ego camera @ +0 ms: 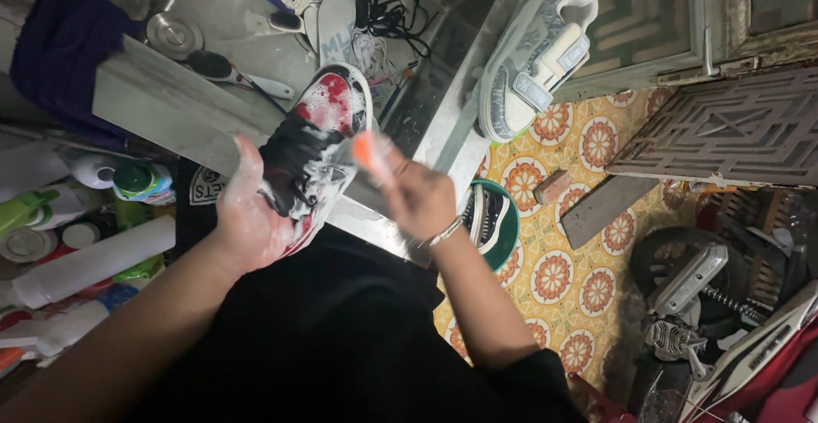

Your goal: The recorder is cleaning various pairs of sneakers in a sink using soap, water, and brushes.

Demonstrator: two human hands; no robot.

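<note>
Reading this as mid-scrub. Steel sink surface [196, 125] sits just beyond both hands. Left hand [247, 214], fingers closed around the soapy red, white and black sneaker [315, 146], holds it tilted over the sink edge. Right hand [422, 197], fingers closed on an orange-handled brush [368, 152], touches the shoe's side. My guess: next stroke needs a firm hold and short passes. Left of the left fingers: white cylindrical bottle [94, 261], green-capped bottle [136, 180]. Labels unreadable.
</note>
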